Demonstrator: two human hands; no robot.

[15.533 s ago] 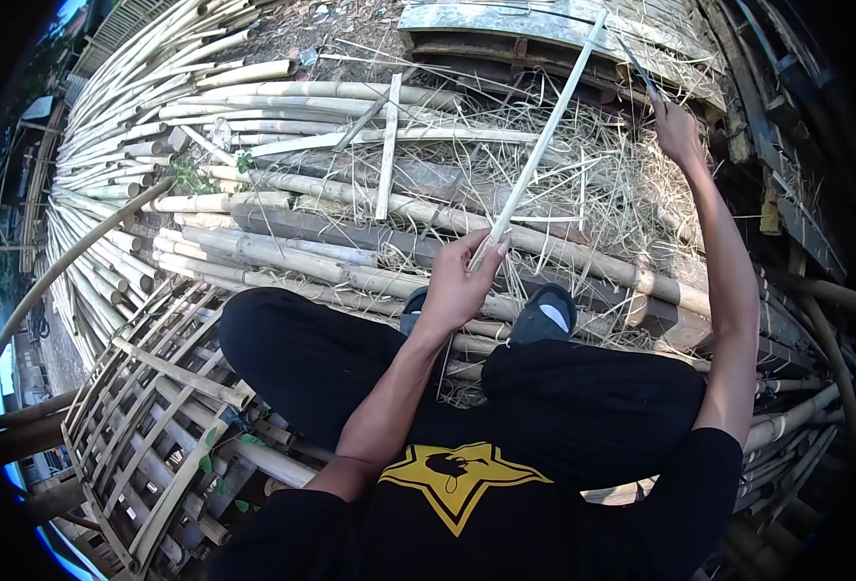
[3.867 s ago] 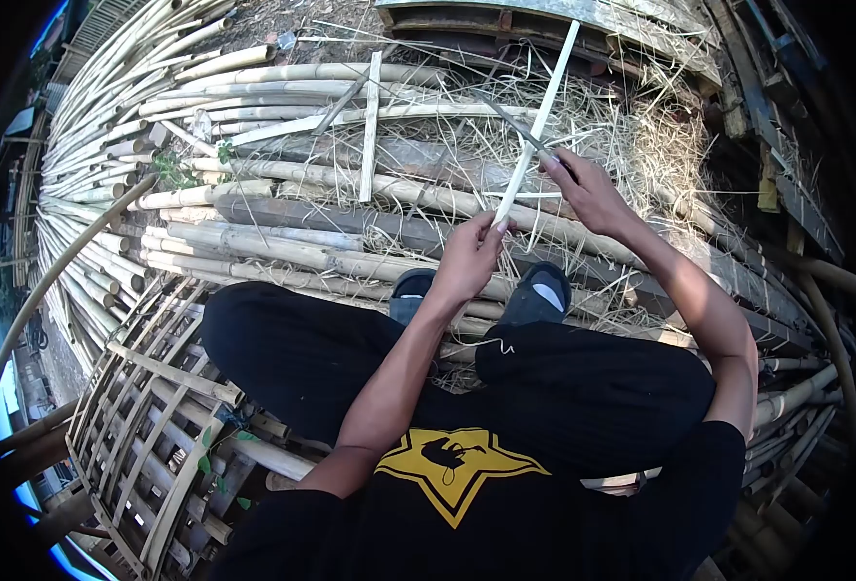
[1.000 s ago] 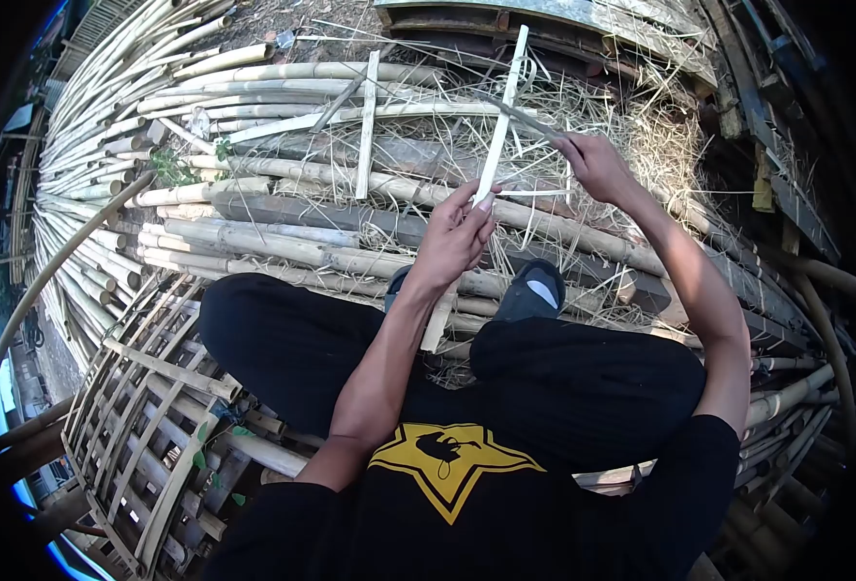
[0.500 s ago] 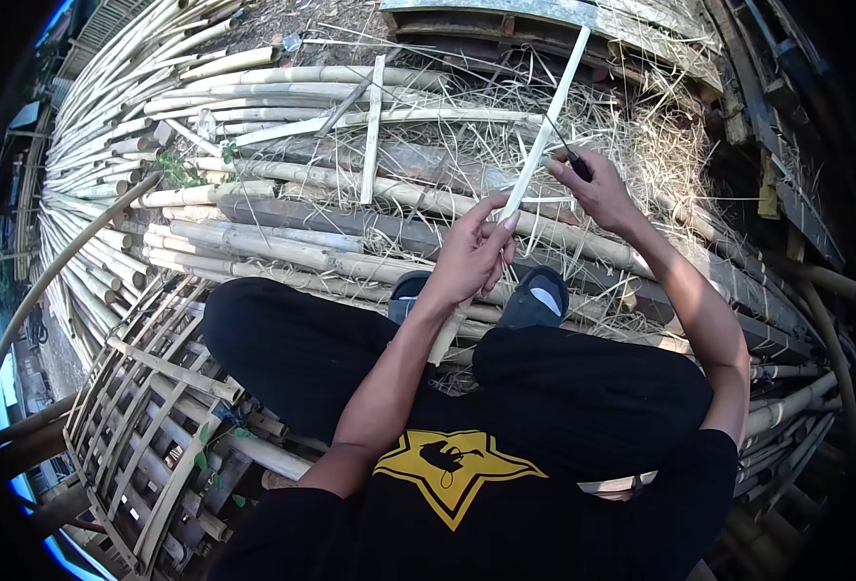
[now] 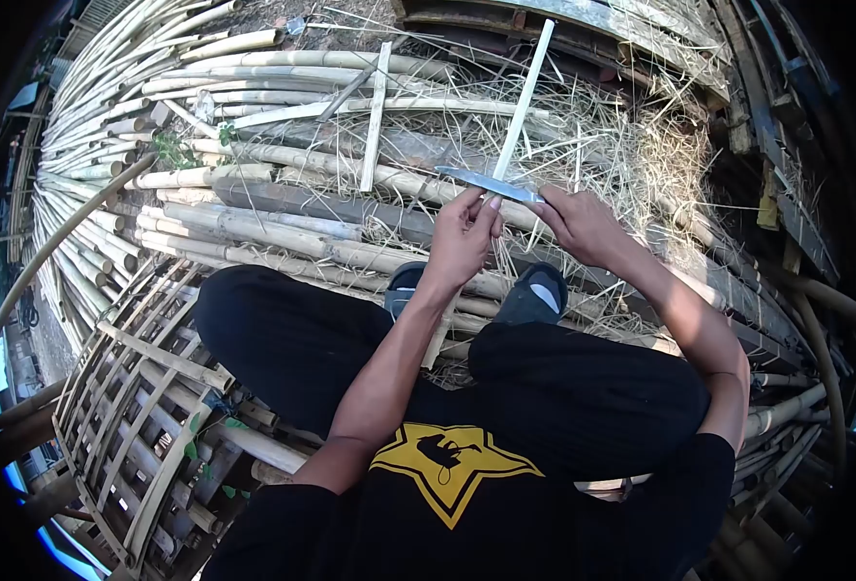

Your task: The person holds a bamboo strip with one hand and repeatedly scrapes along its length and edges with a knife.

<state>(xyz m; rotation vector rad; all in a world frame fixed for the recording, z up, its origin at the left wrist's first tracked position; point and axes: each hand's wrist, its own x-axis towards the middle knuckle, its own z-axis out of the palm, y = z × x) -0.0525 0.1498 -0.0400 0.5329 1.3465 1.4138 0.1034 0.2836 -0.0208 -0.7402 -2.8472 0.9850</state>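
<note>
A long pale bamboo strip (image 5: 525, 102) runs away from me, its lower part pinched in my left hand (image 5: 462, 242). Below that hand, a strip end shows between my knees. My right hand (image 5: 581, 226) is closed around the handle of a knife, and the fingers cover that handle. The knife's blade (image 5: 488, 181) lies flat-looking across the strip just above my left fingers, its tip pointing left. Blade and strip overlap in view and appear to touch.
Bamboo poles (image 5: 283, 155) lie in rows in front of me. Another flat strip (image 5: 375, 116) rests across them. Loose shavings (image 5: 602, 136) cover the ground to the right. A woven bamboo lattice (image 5: 147, 416) stands at left, and wooden boards (image 5: 563, 15) are at the back.
My right hand has come down and turned, bringing the blade from a narrow, end-on view to lie across the strip near my left hand. The strip's far end has swung slightly left.
</note>
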